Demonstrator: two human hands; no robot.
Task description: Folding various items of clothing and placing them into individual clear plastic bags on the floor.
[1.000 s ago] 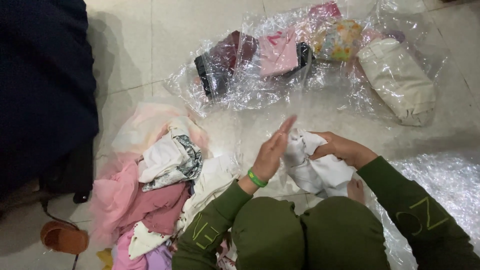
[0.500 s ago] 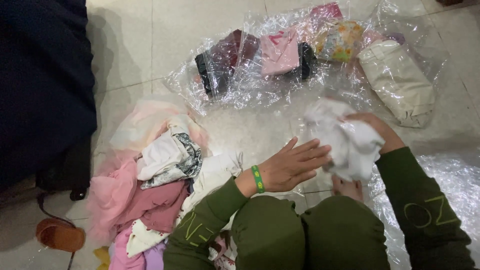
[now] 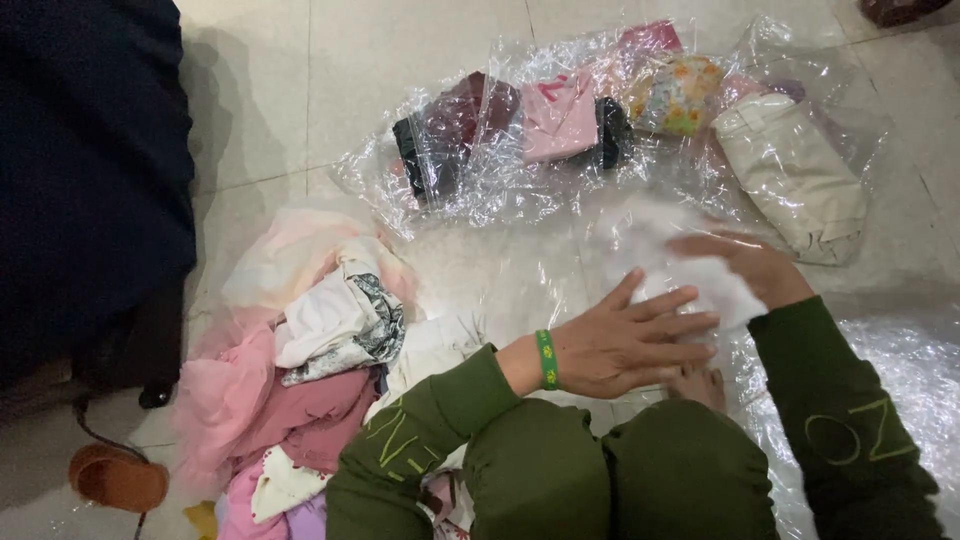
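Left hand (image 3: 625, 345) lies flat, fingers spread, grip released, palm pressing the near edge of a white cloth (image 3: 680, 265) spread on the clear plastic sheet (image 3: 500, 260) on the floor; right hand (image 3: 745, 265), blurred, rests open on the cloth's 3 o'clock side, grasping nothing. Folded garments (image 3: 560, 120) lie under plastic at 12 o'clock, a heap of pink and white clothes (image 3: 310, 380) at 9 o'clock.
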